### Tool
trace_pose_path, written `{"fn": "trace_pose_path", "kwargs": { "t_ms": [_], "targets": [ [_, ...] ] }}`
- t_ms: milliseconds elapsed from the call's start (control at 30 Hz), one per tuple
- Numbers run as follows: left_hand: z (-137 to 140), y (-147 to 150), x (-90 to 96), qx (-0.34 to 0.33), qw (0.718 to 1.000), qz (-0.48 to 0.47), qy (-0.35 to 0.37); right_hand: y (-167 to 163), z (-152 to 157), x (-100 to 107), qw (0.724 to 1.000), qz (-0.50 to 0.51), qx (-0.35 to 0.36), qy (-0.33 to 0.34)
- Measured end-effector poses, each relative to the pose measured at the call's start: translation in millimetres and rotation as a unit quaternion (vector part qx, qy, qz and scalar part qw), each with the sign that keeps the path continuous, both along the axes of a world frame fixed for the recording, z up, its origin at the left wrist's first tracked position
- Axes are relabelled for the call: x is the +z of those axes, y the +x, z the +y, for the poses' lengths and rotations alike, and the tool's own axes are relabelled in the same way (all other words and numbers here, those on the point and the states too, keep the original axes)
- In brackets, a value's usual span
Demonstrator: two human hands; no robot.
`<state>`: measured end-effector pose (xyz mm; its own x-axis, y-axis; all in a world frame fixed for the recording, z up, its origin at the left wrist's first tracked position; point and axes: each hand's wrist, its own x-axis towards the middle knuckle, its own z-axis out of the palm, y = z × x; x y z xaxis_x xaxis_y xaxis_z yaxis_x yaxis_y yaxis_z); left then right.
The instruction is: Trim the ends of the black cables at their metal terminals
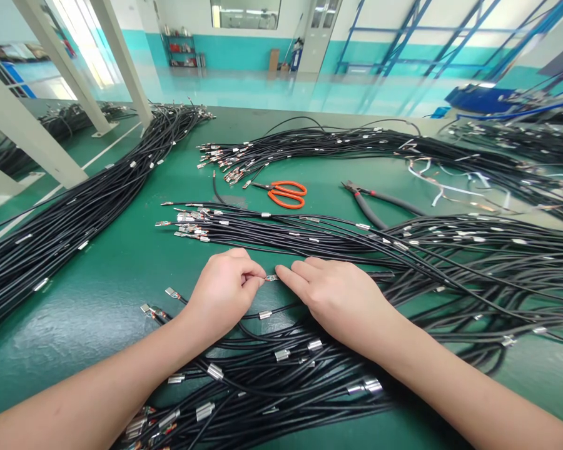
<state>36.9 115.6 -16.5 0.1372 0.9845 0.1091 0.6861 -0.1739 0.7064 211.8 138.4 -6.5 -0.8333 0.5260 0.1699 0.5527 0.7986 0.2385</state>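
Near the middle of the green table, my left hand (pixel 228 281) pinches the tip of a small metal cable connector (pixel 271 277) between thumb and forefinger. My right hand (pixel 331 287) is closed on the same black cable just behind the connector, its forefinger reaching toward the left. Part of the cable (pixel 380 275) comes out again past the right hand. Below both hands lies a bundle of black cables (pixel 263 375) with silver sleeves and connector ends. Another bundle (pixel 263 231) lies just beyond the hands, connectors pointing left.
Orange-handled scissors (pixel 286 194) and grey-handled cutting pliers (pixel 380 203) lie beyond the nearer bundles. A thick cable bundle (pixel 107 181) runs along the left side, beside pale posts (pixel 122 62). Farther back is another bundle (pixel 338 144), with white strips (pixel 450 181) to its right.
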Motion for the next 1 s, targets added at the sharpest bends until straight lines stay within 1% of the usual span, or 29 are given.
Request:
{"fn": "trace_pose_path", "kwargs": {
  "t_ms": [300,433,533,600,667,700,800,867,933,1000],
  "targets": [
    [1.5,-0.5,-0.5,0.001,1.0,0.003,-0.001,-2.3,-2.5,2.0,1.0,-0.012,-0.009,-0.007],
    [0.4,-0.3,1.3,0.004,1.0,-0.001,-0.008,-1.5,-0.7,-0.5,1.0,0.007,-0.009,-0.003],
    [-0.2,-0.7,0.7,-0.002,1.0,-0.005,-0.002,2.4,1.4,-3.8,0.998,0.057,-0.013,0.019],
    [0.4,-1.1,-0.8,0.0,1.0,-0.012,0.003,6.0,2.7,-5.0,0.992,0.115,-0.029,0.042],
    [2.2,-1.8,-2.0,0.014,0.999,-0.043,-0.008,9.0,3.6,-4.7,0.98,0.187,-0.048,0.053],
    [3.4,-2.5,-1.9,0.024,0.997,-0.073,-0.021,10.0,3.9,-4.2,0.972,0.22,-0.055,0.052],
    [5.9,-6.8,2.7,0.038,0.977,-0.191,-0.081,10.7,4.1,-1.8,0.955,0.284,-0.075,0.024],
    [5.4,-11.2,9.4,0.021,0.959,-0.256,-0.118,9.8,3.4,-0.4,0.947,0.301,-0.106,-0.016],
    [3.4,-15.8,17.8,-0.003,0.948,-0.286,-0.14,8.8,1.5,0.7,0.943,0.298,-0.136,-0.063],
    [0.9,-19.6,26.8,-0.016,0.948,-0.278,-0.153,8.0,-2.1,1.9,0.949,0.268,-0.126,-0.108]
  ]
}}
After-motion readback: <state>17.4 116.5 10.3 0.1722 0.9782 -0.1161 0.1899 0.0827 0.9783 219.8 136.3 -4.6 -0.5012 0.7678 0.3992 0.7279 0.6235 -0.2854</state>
